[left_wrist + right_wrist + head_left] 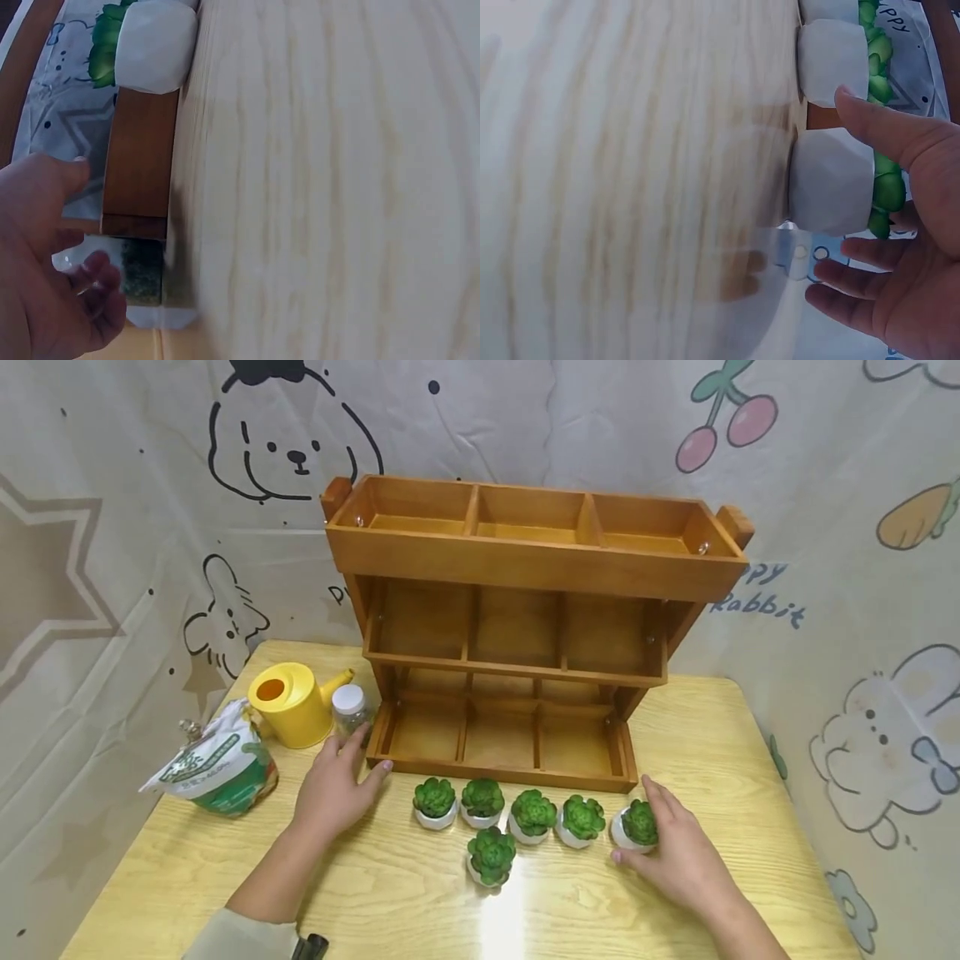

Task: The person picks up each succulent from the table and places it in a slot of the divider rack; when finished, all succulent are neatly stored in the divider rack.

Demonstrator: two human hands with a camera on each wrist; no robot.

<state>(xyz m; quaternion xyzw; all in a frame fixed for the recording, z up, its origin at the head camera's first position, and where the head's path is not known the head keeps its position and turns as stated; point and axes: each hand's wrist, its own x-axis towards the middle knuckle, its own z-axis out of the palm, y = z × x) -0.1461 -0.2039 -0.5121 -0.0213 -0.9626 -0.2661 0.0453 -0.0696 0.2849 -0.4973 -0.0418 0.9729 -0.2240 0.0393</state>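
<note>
My left hand is beside the front left corner of the wooden shelf, fingers close to a clear jar with a white lid. In the left wrist view that hand has thumb and fingers apart, with nothing held. My right hand is at the rightmost potted succulent, thumb on its near side, fingers on its far side. The right wrist view shows the thumb and fingers spread about this white pot; whether they touch it is unclear. Several similar succulents stand along the shelf's front.
One more succulent stands nearer than the row. A yellow watering can stands left of the jar, and a green and white bag lies by the table's left edge. The shelf has three tiers with divided compartments. Printed cloth hangs behind the table.
</note>
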